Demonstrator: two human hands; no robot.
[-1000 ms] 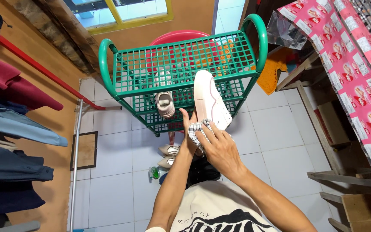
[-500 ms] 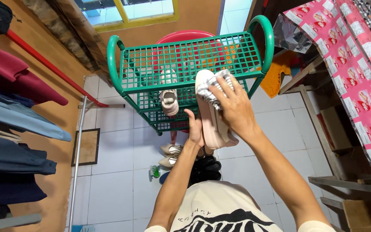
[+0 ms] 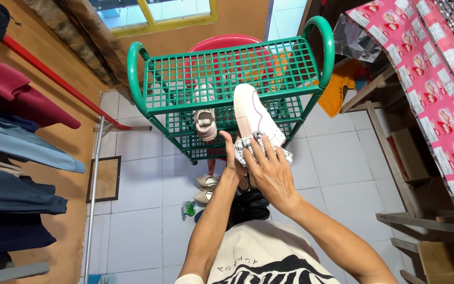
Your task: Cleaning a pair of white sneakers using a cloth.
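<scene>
White floor tiles (image 3: 143,221), a green rack (image 3: 227,68). The left hand (image 3: 232,158) holds a white shoe (image 3: 253,113); the right hand (image 3: 271,176) rubs its heel with a checked cloth (image 3: 248,147). Toe not wiped yet.

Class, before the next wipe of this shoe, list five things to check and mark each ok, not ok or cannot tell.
1. Left hand holds the white shoe at its near end: ok.
2. Right hand presses the checked cloth on the shoe: ok.
3. Shoe raised in front of the green rack: ok.
4. Shoe surface clean: cannot tell.
5. Second shoe sits on a lower shelf: ok.
</scene>
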